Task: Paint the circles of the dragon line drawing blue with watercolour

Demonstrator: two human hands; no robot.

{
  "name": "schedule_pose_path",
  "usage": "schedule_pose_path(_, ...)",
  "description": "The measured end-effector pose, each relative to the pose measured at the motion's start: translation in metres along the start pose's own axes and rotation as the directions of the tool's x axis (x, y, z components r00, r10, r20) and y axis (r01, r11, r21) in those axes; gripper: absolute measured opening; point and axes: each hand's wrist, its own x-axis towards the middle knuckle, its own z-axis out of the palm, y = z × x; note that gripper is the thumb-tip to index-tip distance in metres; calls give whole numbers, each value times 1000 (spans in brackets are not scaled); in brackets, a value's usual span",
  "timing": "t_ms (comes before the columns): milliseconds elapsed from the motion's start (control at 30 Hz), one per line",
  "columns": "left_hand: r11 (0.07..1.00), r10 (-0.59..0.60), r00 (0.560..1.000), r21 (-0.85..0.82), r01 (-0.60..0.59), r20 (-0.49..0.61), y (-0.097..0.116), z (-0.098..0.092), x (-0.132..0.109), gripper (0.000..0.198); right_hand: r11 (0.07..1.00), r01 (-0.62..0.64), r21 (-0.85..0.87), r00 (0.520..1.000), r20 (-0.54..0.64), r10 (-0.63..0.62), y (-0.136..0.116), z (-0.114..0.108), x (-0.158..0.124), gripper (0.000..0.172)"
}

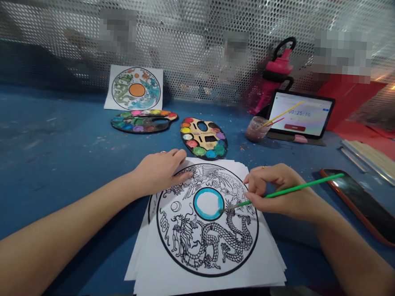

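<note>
- Our two forearms come in from the bottom corners. Between them lies a stack of white sheets (133,269), square to us at the near edge of the blue counter (51,134), where both hands reach it without stretching.
- On top of the stack is the dragon-and-phoenix outline sheet (207,251). Its centre ring (204,217) is painted blue, and the rest is bare line work.
- Our left hand (161,170) lies released, palm down, with the fingers flat on the sheet's upper left edge. We judge that it pins the paper so it cannot slide under the brush.
- Our right hand (278,193) grasps the green paintbrush (295,188) in a pen-like pinch low on the handle.
- The heel of that hand appears to rest on the sheet's right side, which would steady the stroke. The handle slants up and to the right, and the bristles touch the ring's right rim.
- Both wrists turn inward, so the hands face each other across the drawing.
- A tan paint palette (204,138) sits just beyond the sheet and a dark palette (142,121) lies to its left, both within reach for dipping.
- A water cup (257,129) with spare brushes stands further right, beside a propped tablet (300,115) whose timer faces us.
- A finished coloured picture (136,89) lies by the perforated screen (204,32), where we can glance at it.
- A phone (364,205) lies right of our right forearm, apart from the paper.
</note>
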Motion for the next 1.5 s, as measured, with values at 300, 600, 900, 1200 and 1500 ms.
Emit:
schedule_pose_path(300,1000,7,1000,2,-7,-16,-1,2,0,35,1000,27,16,999,31,-27,-2,4,1,28)
schedule_pose_path(600,1000,3,1000,-4,-3,0,-1,2,0,37,1000,16,13,1000,-15,-16,-3,-1,0,32)
schedule_pose_path(900,1000,1,1000,9,-1,-13,-1,2,-1,35,999,22,-44,998,-58,-24,5,-4,-1,30)
schedule_pose_path(1200,1000,12,1000,0,-12,-21,-1,3,0,35,1000,12,-26,999,-51,-13,2,-4,-1,30)
schedule_pose_path(1500,1000,6,1000,-10,-6,-21,-3,4,0,35,998,40,38,999,-34,-39,0,2,1,32)
